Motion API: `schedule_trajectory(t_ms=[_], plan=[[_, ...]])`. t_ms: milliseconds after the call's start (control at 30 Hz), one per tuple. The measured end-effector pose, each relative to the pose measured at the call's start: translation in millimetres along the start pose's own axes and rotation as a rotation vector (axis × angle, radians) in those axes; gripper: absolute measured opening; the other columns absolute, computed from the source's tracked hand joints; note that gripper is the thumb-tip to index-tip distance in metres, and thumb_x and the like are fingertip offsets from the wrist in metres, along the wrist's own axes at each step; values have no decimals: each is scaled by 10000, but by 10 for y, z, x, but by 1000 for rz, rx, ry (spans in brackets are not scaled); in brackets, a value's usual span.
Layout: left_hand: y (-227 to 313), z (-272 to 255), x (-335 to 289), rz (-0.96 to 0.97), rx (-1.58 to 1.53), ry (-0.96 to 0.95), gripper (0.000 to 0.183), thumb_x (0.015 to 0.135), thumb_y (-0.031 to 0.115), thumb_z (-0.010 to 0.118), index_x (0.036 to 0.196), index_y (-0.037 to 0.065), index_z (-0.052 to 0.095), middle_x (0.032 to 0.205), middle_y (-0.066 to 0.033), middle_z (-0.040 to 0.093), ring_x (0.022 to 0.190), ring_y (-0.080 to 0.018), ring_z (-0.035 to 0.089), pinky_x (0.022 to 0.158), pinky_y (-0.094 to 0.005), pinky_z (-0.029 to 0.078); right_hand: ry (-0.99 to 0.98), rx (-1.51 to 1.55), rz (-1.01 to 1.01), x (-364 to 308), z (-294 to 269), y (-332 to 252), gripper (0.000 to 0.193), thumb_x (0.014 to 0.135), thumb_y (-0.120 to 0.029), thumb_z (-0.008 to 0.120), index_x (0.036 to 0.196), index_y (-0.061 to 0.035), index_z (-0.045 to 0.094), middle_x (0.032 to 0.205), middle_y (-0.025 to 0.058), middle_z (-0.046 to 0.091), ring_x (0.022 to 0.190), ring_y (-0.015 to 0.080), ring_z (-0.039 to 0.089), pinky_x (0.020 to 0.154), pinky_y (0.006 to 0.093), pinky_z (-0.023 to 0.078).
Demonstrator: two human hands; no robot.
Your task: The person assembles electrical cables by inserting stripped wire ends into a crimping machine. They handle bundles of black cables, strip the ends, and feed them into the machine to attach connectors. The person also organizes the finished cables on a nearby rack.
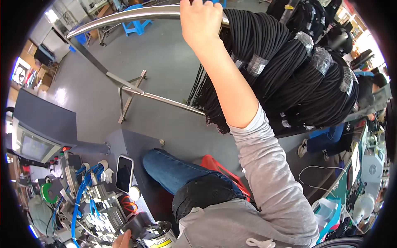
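My right hand (201, 22) reaches far ahead, its fingers wrapped round the shiny metal rail (149, 13) of a rack. Beside it, thick bundles of black cable (264, 37) hang from the rail, some banded with clear plastic wrap (257, 65). At the lower edge, only some fingers of my left hand (123, 239) show; they look stretched out, with nothing visible in them. Those fingers are nearest a round metal drum (159, 236) and the machine with blue air tubes (84, 186). The rest of that hand is out of the picture.
A phone (124, 173) lies on the machine's edge, near orange-handled scissors (129, 204). A grey monitor (41, 124) stands at left. The rack's metal foot (131, 97) rests on the floor. At right are a workbench with a white fan (364, 206) and another person's legs (326, 140).
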State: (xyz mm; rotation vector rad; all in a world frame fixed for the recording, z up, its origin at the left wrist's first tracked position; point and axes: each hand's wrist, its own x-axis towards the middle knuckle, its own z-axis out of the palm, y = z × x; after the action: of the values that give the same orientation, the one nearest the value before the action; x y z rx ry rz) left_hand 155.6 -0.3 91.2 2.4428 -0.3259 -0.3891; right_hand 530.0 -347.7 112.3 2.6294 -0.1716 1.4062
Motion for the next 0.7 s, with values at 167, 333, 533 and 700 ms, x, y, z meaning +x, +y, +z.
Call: schedule_trajectory(t_ms=[167, 333, 533, 700], plan=[[360, -90, 49, 172, -357, -122, 611, 978, 477, 425, 1360, 1, 400, 1422, -245, 346, 1301, -316, 383, 1096, -466, 258, 173, 55, -179, -50, 218, -116, 241, 694, -149, 709, 922, -111, 639, 961, 130, 665, 971, 292, 633, 818, 410, 446], [1129, 224, 753, 268, -1647, -158, 542, 866, 243, 620, 1317, -28, 487, 1259, -243, 533, 1193, -323, 503, 1034, -448, 372, 465, 159, -251, -68, -85, -371, 217, 829, -159, 576, 983, -8, 600, 926, 110, 617, 822, 206, 582, 779, 346, 444], [1551, 741, 994, 557, -2000, -395, 1010, 835, 768, 56, 1121, -44, 585, 1309, -250, 441, 1161, -269, 454, 1004, -395, 343, 176, 761, -258, -867, -173, -510, 314, 698, -99, 737, 1000, -85, 653, 1247, 139, 509, 1164, 358, 462, 932, 458, 402], [1716, 833, 1062, 742, -2192, -290, 1044, 836, 758, -7, 1023, -43, 634, 1293, -254, 456, 1126, -261, 463, 998, -380, 326, -204, 1003, -217, -2110, -164, -311, 123, 724, -9, 693, 834, -44, 653, 1069, 108, 602, 1026, 321, 551, 864, 406, 456]])
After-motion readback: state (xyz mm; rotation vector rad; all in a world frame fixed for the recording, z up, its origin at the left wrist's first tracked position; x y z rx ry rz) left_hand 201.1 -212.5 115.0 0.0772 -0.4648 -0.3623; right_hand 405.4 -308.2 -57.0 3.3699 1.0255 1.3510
